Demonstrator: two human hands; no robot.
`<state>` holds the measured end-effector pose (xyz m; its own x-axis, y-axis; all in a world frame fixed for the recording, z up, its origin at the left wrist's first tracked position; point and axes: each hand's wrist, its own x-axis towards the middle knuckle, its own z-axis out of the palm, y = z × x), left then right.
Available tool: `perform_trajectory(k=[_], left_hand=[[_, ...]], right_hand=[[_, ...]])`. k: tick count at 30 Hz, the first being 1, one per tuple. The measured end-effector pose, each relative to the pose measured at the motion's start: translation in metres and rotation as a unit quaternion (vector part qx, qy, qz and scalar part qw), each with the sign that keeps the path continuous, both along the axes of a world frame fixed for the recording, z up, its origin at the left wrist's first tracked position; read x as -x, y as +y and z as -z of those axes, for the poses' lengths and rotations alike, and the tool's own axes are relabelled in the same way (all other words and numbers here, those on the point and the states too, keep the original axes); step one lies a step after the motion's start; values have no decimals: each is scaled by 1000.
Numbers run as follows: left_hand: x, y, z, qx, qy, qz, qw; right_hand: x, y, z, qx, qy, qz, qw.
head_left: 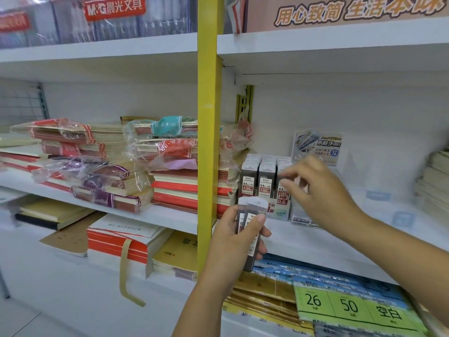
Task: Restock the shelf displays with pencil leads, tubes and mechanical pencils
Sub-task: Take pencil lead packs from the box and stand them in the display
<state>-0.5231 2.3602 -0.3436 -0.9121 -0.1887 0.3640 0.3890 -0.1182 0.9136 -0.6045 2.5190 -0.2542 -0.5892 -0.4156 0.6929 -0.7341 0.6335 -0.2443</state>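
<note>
My left hand point(239, 235) grips a small stack of dark, flat pencil lead cases point(252, 215), held upright just in front of the yellow shelf post. My right hand point(318, 190) reaches into the clear display box point(279, 212) on the white shelf, with its fingertips pinched on the rightmost lead case point(283, 194) in the front row. Rows of grey-topped lead cases point(257, 176) marked 0.5 fill the box. Behind it stands a printed lead card point(315, 147).
A yellow upright post point(207, 142) divides the shelves. Wrapped bundles of exercise books point(170, 166) fill the left shelf. Beige notebooks point(435, 186) are stacked at the far right. Label packs and green price cards point(349, 305) lie on the shelf below.
</note>
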Motion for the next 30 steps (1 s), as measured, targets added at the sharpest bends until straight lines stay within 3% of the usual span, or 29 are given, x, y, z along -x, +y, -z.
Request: perform_trajectory(k=[4, 8, 13, 16, 20, 23, 27, 30], left_hand=[[-3, 4, -2, 23, -1, 12, 1000], [-6, 8, -2, 35, -22, 39, 998], [-5, 4, 0, 24, -55, 47, 997], [-4, 3, 1, 15, -53, 23, 998], [-1, -1, 2, -31, -56, -23, 998], [0, -6, 2, -45, -45, -53, 997], [-2, -13, 1, -57, -36, -63, 996], [-3, -16, 2, -46, -33, -62, 997]], right_hand=[[-31, -7, 16, 65, -268, -154, 949], [-31, -3, 23, 141, -338, -145, 919], [-23, 6, 20, 218, -349, -131, 902], [-19, 10, 12, 229, -310, -140, 912], [-11, 9, -15, 238, -105, -139, 955], [0, 0, -27, 163, -2, -100, 982], [16, -13, -29, 49, 32, -46, 997], [23, -22, -29, 23, 35, -30, 999]])
